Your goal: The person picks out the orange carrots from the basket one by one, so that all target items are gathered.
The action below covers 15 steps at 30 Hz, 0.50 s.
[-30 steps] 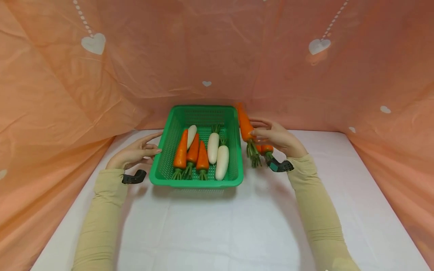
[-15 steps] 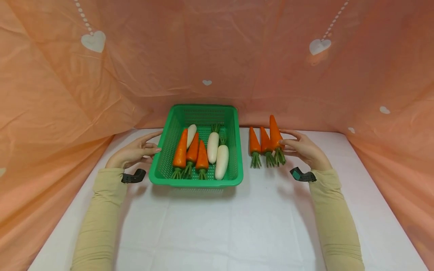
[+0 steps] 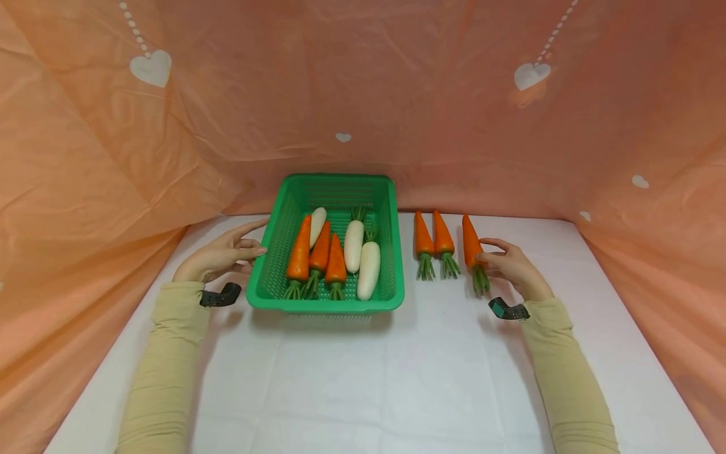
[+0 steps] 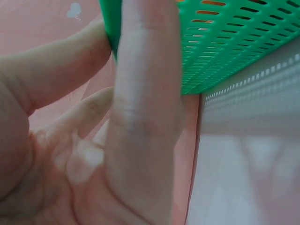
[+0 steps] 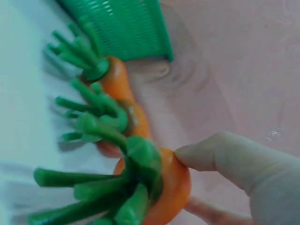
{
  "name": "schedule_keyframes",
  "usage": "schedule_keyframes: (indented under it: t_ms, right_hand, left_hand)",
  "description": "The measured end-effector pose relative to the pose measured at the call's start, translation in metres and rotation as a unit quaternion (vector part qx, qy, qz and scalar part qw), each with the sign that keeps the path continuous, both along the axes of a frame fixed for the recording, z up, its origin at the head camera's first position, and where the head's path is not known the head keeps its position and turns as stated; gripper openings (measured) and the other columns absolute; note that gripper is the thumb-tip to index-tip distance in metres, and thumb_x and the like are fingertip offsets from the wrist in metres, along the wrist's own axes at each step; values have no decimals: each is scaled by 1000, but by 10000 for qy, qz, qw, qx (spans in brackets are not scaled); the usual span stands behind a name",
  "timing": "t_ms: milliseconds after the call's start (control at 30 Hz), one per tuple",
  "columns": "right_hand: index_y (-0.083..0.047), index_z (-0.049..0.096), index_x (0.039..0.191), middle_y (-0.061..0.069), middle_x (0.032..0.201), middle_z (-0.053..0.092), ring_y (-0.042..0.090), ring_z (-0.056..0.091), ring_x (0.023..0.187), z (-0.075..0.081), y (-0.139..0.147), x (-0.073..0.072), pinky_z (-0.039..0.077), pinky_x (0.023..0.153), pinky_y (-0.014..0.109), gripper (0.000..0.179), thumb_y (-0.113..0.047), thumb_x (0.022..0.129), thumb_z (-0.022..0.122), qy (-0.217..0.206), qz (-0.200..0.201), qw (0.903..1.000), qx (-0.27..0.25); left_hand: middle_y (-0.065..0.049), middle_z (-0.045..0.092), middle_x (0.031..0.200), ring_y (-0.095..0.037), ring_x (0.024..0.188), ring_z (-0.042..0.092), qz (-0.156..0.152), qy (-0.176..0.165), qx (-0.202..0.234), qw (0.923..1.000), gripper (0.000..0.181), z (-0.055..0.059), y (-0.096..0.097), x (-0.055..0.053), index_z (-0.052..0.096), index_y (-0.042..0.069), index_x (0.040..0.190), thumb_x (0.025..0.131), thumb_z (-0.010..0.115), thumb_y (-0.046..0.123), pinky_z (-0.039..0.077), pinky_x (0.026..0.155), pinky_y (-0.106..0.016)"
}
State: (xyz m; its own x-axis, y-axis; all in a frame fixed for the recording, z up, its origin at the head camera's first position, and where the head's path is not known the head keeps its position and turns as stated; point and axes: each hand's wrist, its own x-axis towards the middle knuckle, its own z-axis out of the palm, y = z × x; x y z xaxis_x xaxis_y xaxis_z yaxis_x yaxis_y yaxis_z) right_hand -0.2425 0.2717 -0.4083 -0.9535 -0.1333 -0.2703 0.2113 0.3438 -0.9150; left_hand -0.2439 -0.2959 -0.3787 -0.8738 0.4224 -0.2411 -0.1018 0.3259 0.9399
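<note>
"Confirming position: where is the held carrot (image 3: 471,240)?"

"Above or on the white table (image 3: 334,384); contact unclear. The right hand (image 3: 513,268) pinches it, thumb against the thick end."

"Handling?"

"Judged light, stiff and smooth, perhaps slippery; best taken at the thick end, just clear of the stalks (image 3: 481,279)."

"Beyond it?"

"Two carrots (image 3: 444,233) to its left, then the green basket (image 3: 326,306). The left hand (image 3: 222,253) touches its rim; whether it grips, cannot tell."

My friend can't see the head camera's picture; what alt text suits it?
A person's right hand holds a carrot beside two more carrots on a white table. Their left hand touches the side of a green basket holding three carrots and three white radishes.
</note>
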Motion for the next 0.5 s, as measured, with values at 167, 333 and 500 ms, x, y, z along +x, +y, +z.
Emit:
schedule_keyframes:
  t_ms: [167, 333, 500]
  right_hand:
    - [1, 32, 147, 26, 123, 52, 7, 62, 82, -9, -4, -1, 51, 76, 23, 64, -19, 94, 62, 159, -95, 9995, 272]
    - [4, 39, 142, 30, 124, 52, 14, 59, 88, -8, -10, -3, 49, 74, 20, 60, -20, 92, 62, 356, -147, 9953, 884]
    - [5, 44, 138, 30, 119, 54, 31, 57, 98, -6, -18, -7, 48, 80, 28, 56, -21, 91, 62, 595, -195, 9862, 1530]
  left_hand:
    - [-7, 56, 90, -18, 70, 57, 12, -32, 26, 10000, 75, 1, 0, 0, 13, 23, 155, 97, 59, 16, 53, 71, -40]
    - [-6, 56, 89, -19, 71, 57, 24, -47, 9, 10000, 75, 1, 0, 0, 13, 23, 155, 97, 59, 16, 53, 69, -39]
    - [-6, 56, 87, -22, 72, 55, 33, -52, -3, 10000, 75, 1, 0, -1, 14, 24, 155, 96, 60, 16, 53, 68, -38]
